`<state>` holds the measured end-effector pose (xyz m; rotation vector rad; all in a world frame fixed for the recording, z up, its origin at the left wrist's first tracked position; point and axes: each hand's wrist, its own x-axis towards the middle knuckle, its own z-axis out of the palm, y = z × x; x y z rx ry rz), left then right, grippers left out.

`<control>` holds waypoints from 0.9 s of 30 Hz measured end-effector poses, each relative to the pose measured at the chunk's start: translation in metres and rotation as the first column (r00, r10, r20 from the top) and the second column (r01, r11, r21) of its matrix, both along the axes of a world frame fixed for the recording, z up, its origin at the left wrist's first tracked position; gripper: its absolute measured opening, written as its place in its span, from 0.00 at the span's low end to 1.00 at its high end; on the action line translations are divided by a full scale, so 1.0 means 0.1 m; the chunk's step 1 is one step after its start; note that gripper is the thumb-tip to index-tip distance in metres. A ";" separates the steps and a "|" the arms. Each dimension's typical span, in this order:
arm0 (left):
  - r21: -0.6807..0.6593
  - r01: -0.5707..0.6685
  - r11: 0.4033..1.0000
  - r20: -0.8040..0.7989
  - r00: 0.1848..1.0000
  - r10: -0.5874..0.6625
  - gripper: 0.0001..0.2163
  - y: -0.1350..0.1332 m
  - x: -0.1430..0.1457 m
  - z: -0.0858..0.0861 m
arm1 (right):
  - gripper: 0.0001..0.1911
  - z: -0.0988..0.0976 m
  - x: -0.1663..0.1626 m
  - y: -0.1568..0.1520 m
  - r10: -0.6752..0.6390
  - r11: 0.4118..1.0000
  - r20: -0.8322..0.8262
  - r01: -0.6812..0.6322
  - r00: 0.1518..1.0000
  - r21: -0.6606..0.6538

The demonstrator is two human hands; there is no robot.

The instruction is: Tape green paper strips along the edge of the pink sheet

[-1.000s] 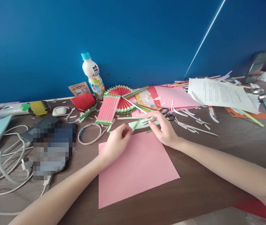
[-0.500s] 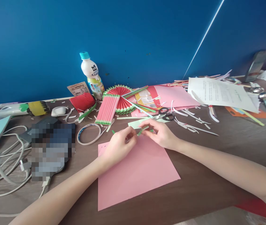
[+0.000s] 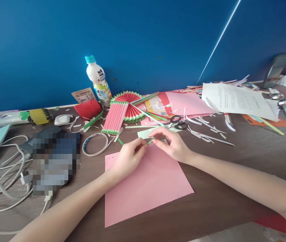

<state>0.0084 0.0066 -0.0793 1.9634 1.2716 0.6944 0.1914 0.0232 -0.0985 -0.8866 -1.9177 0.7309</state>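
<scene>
My left hand (image 3: 129, 157) and my right hand (image 3: 172, 142) meet over the far edge of a pink paper sheet (image 3: 145, 188) on the brown table. Both pinch the same thin green paper strip (image 3: 151, 140), fingertips closed on it from either end. A pale green paper piece (image 3: 145, 133) lies just behind the hands. Black-handled scissors (image 3: 176, 122) rest a little beyond my right hand. A pleated pink strip (image 3: 115, 117) and a folded red and green paper fan (image 3: 131, 107) sit further back.
A drink bottle (image 3: 97, 80) stands at the blue wall. White cables (image 3: 4, 181) and a blurred-out object (image 3: 54, 161) lie left. A tape ring (image 3: 94, 144), paper scraps (image 3: 208, 134), a white printed sheet (image 3: 236, 101) and pink sheets (image 3: 188, 102) cover the back and right.
My right hand drew back from the strips near the scissors toward my left hand. Both hands now pinch the green strip close together over the pink sheet's far edge.
</scene>
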 end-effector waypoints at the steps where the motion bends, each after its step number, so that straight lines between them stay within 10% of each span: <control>1: -0.006 -0.016 1.000 0.009 1.000 0.016 0.08 0.00 0.00 0.00 | 0.05 -0.01 0.00 0.00 -0.026 0.996 -0.004 0.026 1.000 0.087; 27: 0.271 0.067 0.960 -0.137 0.990 -0.031 0.11 0.00 -0.03 -0.14 | 0.05 -0.03 -0.01 0.01 -0.005 0.978 0.078 -0.012 0.997 0.207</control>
